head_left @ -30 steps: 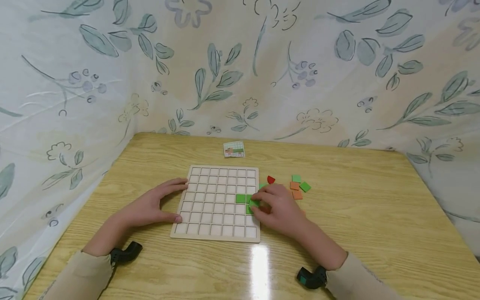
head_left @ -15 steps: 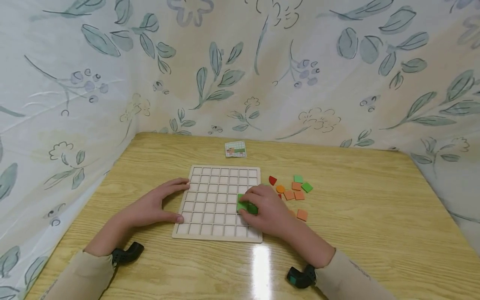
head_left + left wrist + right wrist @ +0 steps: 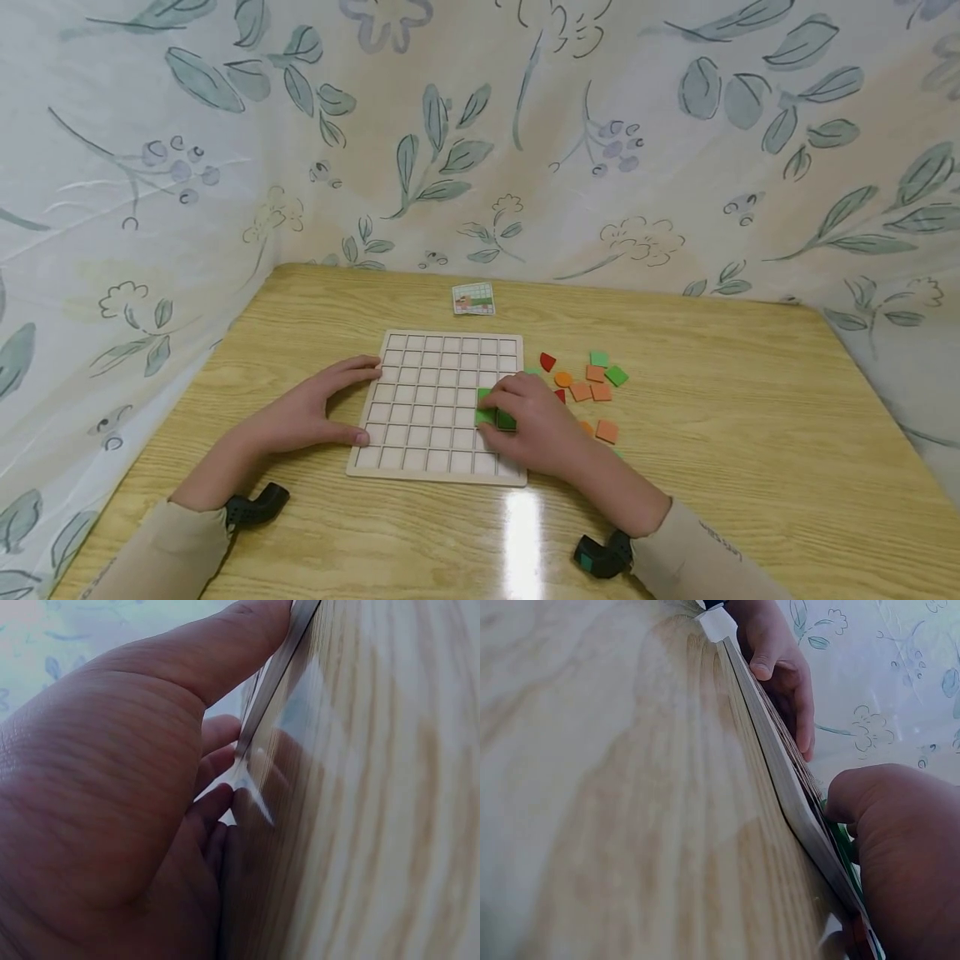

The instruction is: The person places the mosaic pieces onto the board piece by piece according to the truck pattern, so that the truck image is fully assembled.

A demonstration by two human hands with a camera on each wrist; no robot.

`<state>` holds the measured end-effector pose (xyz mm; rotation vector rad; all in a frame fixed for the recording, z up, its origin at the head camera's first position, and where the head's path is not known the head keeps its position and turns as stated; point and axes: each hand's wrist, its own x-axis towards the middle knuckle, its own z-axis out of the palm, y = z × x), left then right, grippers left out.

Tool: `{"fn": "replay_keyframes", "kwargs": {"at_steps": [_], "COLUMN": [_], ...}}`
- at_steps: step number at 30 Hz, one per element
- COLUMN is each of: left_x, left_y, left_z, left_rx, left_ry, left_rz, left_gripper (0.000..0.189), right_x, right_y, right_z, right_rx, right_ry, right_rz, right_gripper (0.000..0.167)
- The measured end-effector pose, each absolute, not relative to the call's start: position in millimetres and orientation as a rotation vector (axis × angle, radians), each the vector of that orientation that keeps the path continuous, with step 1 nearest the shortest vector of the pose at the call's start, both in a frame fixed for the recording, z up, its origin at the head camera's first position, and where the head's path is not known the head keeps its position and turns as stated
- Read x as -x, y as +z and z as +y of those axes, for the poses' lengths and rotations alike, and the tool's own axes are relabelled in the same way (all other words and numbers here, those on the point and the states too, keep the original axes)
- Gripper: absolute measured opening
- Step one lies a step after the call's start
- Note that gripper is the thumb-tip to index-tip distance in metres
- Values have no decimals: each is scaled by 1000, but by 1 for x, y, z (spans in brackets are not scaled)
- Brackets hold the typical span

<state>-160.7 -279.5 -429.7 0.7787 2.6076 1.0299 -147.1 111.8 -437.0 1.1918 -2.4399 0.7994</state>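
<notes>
Since the table (image 3: 720, 400) takes up most of the view, start there: flat on it sits a pale gridded board (image 3: 437, 477), roughly square, so no real long axis. Left hand (image 3: 303, 414) is spread wide, thumb and fingertips touching the board's left edge. Right hand (image 3: 534, 421) reaches over the right edge, fingers curled in narrow. Small card (image 3: 473, 298) lies past the far edge. Then the tiles: from what I can see, right thumb and a fingertip pinch a green tile (image 3: 485, 417) at the second column from the right, third row from the near edge, way closer to that hand. Can't tell if it's fully seated. Darker green tile (image 3: 507, 419) sits right beside it, and loose orange tiles (image 3: 602, 392) are scattered right of the board.
</notes>
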Motion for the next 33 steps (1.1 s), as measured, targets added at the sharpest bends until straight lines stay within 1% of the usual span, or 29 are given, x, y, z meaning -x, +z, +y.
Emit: {"fn": "replay_keyframes", "kwargs": {"at_steps": [23,33], "left_x": [160,160], "left_y": [-426,-427], "left_z": [-277,-278], "left_rx": [-775,-771], "left_ry": [1019,1020], "left_rz": [2614,2611], "left_gripper": [98,97], "right_x": [148,147], "right_y": [-438,-440], "right_z": [114,120], "right_rx": [-1193,-1125], "right_ry": [825,804], "right_rz": [-2429,-2468], "right_gripper": [12,16]}}
